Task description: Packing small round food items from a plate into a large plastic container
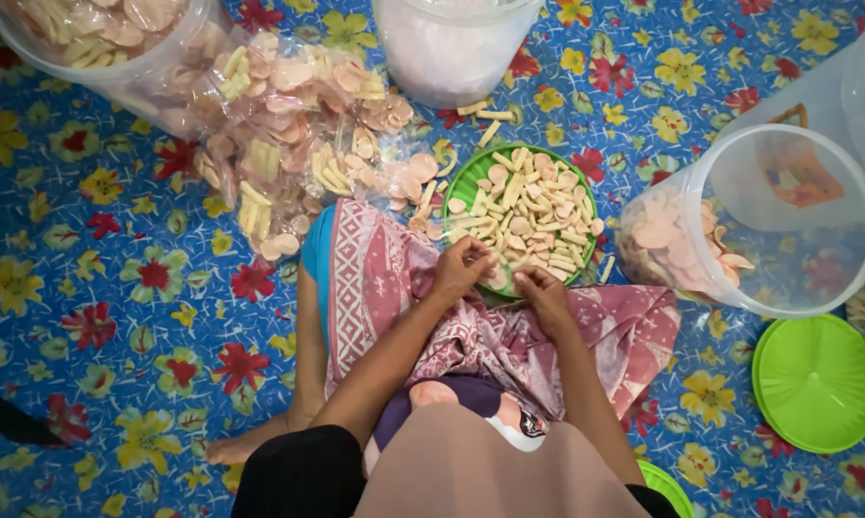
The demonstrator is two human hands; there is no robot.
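The head view looks straight down on a person seated on a blue floor mat printed with red and yellow flowers (116, 288), a pink patterned cloth (394, 278) over the lap. Just beyond the knees sits a round green plastic basket (471, 177) heaped with mixed raw crackers (528, 216) — pale yellow sticks among pink and cream discs.

Both hands work at the basket's near rim. The left hand (461, 267) has its fingers bunched together, seemingly pinching a piece or two at the edge of the heap, though what sits between the fingertips is too small to make out. The right hand (545, 295) lies just beside it, fingers curled down onto the crackers; whether they grip anything cannot be told.

To the upper left a clear plastic bag (288, 125) spills the same mix across the mat, touching a clear tub (106, 48) also filled with it. A white lidded tub (451, 43) stands at the top, with a few loose sticks (490, 120) on the mat below it. On the right a clear bucket tipped on its side (758, 221) holds only round pink and cream discs — and not many. Near it lies a round green lid (816, 382).

Judging from this, the sorting looks early: the basket is full, the bag and tub untouched, the bucket thinly stocked.
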